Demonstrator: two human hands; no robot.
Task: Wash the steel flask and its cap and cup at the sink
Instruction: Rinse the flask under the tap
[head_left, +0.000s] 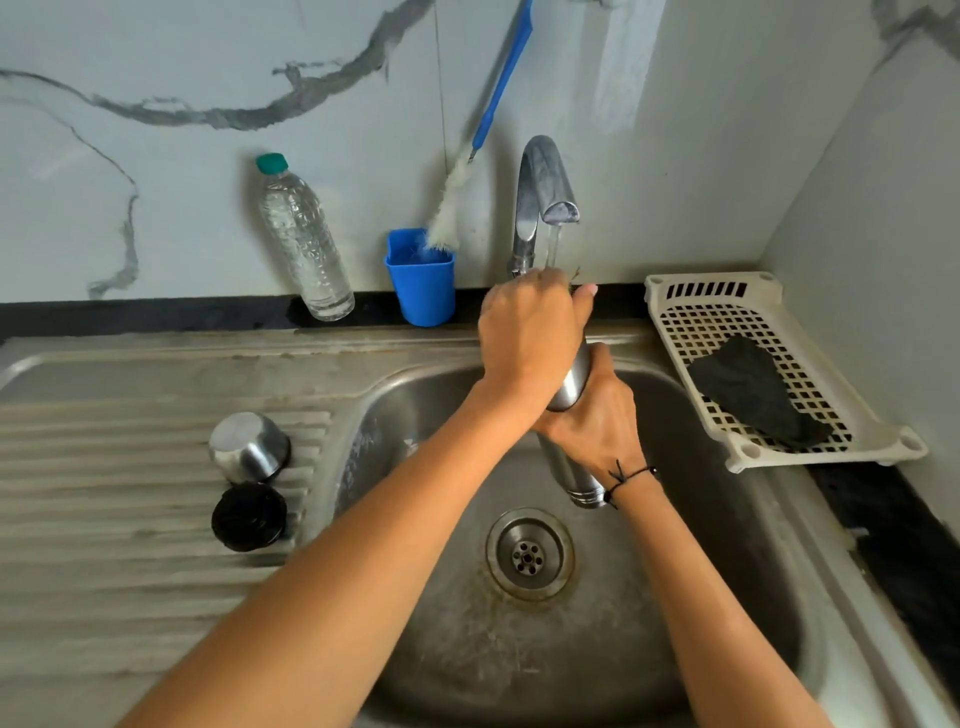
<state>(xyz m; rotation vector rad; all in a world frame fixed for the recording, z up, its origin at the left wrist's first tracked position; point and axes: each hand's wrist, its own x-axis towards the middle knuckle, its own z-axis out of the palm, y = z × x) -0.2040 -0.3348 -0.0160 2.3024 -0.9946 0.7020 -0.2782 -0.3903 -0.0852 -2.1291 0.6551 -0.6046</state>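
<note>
**Both hands hold the flask under the tap**

The steel flask (571, 382) is over the sink (727, 545), tipped with its top up by the tap (543, 192). A thin stream of water (552, 249) runs down from the tap to the top of the flask.

The left hand (527, 338) has its grip closed around the top part of the flask. The right hand (597, 421) has its grip closed around the middle of the flask. A black string (626, 475) is tied on the right wrist.

The steel cup (248, 447) sits upside down on the ridged draining board (104, 467) to the left of the sink. The black cap (249, 516) lies just in front of it.

At the back wall stand a clear water bottle (301, 244) and a blue cup (422, 278) with a bottle brush (454, 208) in it. On the right, a white basket tray (727, 312) holds a dark cloth (753, 395).
</note>
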